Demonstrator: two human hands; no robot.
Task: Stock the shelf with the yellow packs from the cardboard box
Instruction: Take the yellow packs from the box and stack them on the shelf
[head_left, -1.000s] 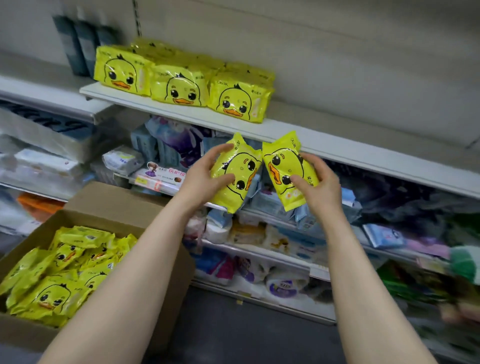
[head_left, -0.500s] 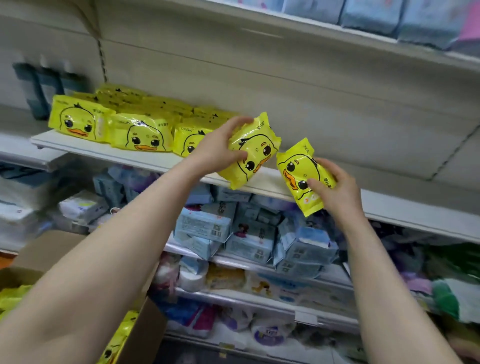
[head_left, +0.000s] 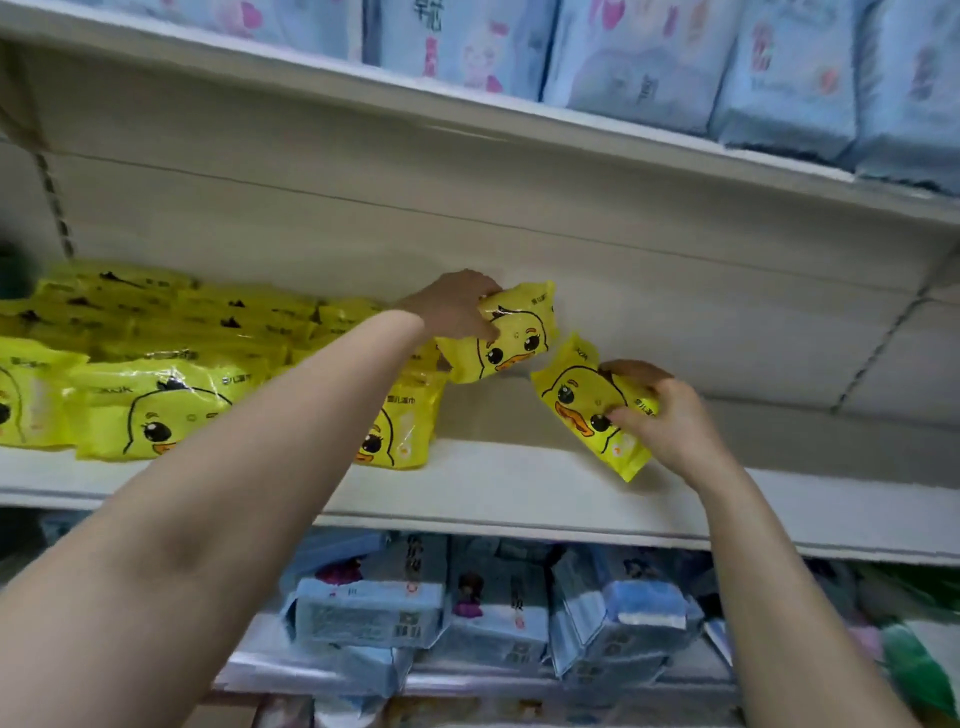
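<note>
My left hand grips a yellow duck-face pack deep over the white shelf, just right of the stocked yellow packs. That pack sits above and behind the rightmost stocked pack. My right hand holds a second yellow duck pack, tilted, above the bare right part of the shelf. The cardboard box is out of view.
Blue packs fill the shelf above, whose edge overhangs my hands. Blue and white boxes crowd the shelf below. Bare shelf board stretches right of my right hand.
Both hands have risen and reached inward to the shelf. The left pack went from the shelf's front edge to the back beside the row; the right pack now hangs over the shelf board.
</note>
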